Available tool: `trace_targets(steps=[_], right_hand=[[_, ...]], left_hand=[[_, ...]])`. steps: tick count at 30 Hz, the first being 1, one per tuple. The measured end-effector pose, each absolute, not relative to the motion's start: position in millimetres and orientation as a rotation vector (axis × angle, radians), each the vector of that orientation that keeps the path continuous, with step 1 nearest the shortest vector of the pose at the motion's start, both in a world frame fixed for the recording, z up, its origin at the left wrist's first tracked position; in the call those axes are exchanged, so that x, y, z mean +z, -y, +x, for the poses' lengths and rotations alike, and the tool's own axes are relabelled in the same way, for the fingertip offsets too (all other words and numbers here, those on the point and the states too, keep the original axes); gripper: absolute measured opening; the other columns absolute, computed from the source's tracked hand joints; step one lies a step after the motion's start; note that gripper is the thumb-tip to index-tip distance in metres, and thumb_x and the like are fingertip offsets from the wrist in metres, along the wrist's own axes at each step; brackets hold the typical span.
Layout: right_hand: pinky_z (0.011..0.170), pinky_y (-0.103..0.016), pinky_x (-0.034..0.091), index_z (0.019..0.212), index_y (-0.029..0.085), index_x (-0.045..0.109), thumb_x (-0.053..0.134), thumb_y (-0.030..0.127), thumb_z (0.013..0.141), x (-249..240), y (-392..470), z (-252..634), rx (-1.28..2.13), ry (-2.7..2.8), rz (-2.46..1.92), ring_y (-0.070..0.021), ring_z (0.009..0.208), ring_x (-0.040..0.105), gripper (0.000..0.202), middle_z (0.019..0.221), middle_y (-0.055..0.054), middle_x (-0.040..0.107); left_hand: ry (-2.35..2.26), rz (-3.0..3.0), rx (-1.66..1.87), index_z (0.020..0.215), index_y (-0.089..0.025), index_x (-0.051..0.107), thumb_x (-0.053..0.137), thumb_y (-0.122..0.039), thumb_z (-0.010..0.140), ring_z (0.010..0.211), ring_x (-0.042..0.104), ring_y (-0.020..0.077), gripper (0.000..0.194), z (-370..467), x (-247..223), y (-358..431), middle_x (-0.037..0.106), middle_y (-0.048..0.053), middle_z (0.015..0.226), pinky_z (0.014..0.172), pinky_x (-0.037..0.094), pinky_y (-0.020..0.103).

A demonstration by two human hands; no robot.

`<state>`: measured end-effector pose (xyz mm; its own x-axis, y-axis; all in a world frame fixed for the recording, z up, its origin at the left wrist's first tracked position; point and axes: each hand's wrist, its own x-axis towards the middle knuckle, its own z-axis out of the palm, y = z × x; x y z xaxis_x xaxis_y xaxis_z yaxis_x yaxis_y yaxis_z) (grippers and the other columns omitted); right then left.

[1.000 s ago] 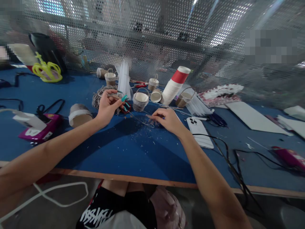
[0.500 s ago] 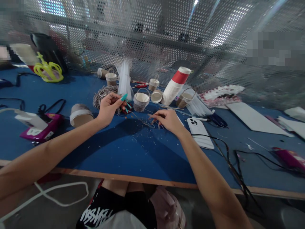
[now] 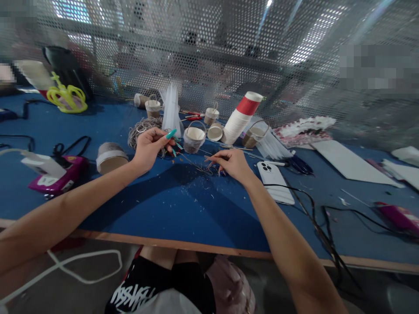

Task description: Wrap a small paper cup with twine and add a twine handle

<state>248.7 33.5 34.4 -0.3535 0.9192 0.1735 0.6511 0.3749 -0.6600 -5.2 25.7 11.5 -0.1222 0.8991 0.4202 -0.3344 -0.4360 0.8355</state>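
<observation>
My left hand (image 3: 149, 147), with long turquoise nails, is closed in a pinch beside a heap of grey-brown twine (image 3: 139, 131). From its fingertips, thin strands of twine (image 3: 200, 168) run rightward, low over the table. My right hand (image 3: 233, 163) pinches the other end of these strands, some of which curl loosely below its fingers. A small dark blue thing (image 3: 223, 173) shows under the right fingers, too hidden to name. Between and behind the hands stands a small paper-cup bucket (image 3: 194, 141) with a pale rim band and an arched handle.
On the blue table (image 3: 170, 218) stand a leaning stack of paper cups (image 3: 237, 124), more small buckets (image 3: 152, 108), and a tipped cup (image 3: 111, 159). A purple hot glue gun (image 3: 59, 176) lies left, a white phone (image 3: 275, 182) right, near black cables (image 3: 314, 222). Mesh rises behind.
Both hands keep nearly the same places and pinches. My right fingers have shifted very slightly, and the strands between the hands lie a little differently.
</observation>
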Motion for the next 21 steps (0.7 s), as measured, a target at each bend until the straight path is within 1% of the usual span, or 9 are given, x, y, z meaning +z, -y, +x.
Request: trace_targets(steps=[6, 10, 13, 15, 19, 21], right_hand=[[0.045, -0.023, 0.043, 0.074, 0.016, 0.073, 0.060, 0.033, 0.079, 34.3, -33.3, 248.1, 0.669, 2.105, -1.328, -0.0088, 0.039, 0.054, 0.022, 0.057, -0.004, 0.067], [0.044, -0.022, 0.043, 0.071, 0.016, 0.072, 0.060, 0.031, 0.079, 34.7, -33.7, 249.3, 0.691, 2.105, -1.300, -0.0091, 0.040, 0.055, 0.021, 0.059, -0.004, 0.069], [0.044, -0.021, 0.042, 0.070, 0.016, 0.072, 0.061, 0.031, 0.078, 35.3, -34.1, 250.7, 0.681, 2.099, -1.303, -0.0091, 0.040, 0.054, 0.020, 0.052, -0.003, 0.065], [0.044, -0.021, 0.041, 0.070, 0.016, 0.072, 0.061, 0.031, 0.078, 36.2, -34.0, 251.0, 0.672, 2.086, -1.302, -0.0089, 0.040, 0.054, 0.020, 0.051, -0.003, 0.064], [0.045, -0.021, 0.042, 0.072, 0.015, 0.071, 0.061, 0.033, 0.079, 39.4, -32.3, 248.8, 0.751, 2.077, -1.307, -0.0080, 0.041, 0.054, 0.022, 0.064, -0.005, 0.070], [0.046, -0.022, 0.043, 0.075, 0.015, 0.072, 0.062, 0.035, 0.079, 41.0, -31.1, 246.9, 0.808, 2.099, -1.290, -0.0080, 0.044, 0.054, 0.022, 0.066, -0.006, 0.071]], left_hand=[[-0.708, 1.189, 1.711, 0.065, -0.016, 0.055, 0.072, -0.017, 0.071, 0.042, 0.059, 0.0084, 0.018, -5.1, 13.7, -26.7, 0.067, -0.001, 0.058, 0.041, 0.050, 0.017], [-0.716, 1.172, 1.705, 0.063, -0.016, 0.054, 0.070, -0.015, 0.072, 0.042, 0.059, 0.0083, 0.018, -6.3, 16.7, -26.9, 0.065, 0.000, 0.056, 0.041, 0.050, 0.017], [-0.733, 1.160, 1.717, 0.061, -0.017, 0.052, 0.070, -0.015, 0.072, 0.043, 0.058, 0.0078, 0.021, -7.4, 18.1, -27.8, 0.063, -0.002, 0.054, 0.040, 0.048, 0.016], [-0.744, 1.173, 1.732, 0.061, -0.017, 0.052, 0.070, -0.016, 0.072, 0.043, 0.058, 0.0072, 0.022, -7.9, 17.5, -29.2, 0.063, -0.002, 0.055, 0.039, 0.046, 0.015], [-0.791, 1.243, 1.757, 0.071, -0.017, 0.056, 0.073, -0.017, 0.070, 0.045, 0.059, 0.0071, 0.017, -7.8, 11.6, -33.1, 0.064, -0.003, 0.058, 0.044, 0.048, 0.016], [-0.812, 1.257, 1.768, 0.078, -0.017, 0.058, 0.073, -0.017, 0.069, 0.046, 0.060, 0.0076, 0.018, -7.5, 7.9, -34.9, 0.065, -0.003, 0.059, 0.047, 0.050, 0.017]])
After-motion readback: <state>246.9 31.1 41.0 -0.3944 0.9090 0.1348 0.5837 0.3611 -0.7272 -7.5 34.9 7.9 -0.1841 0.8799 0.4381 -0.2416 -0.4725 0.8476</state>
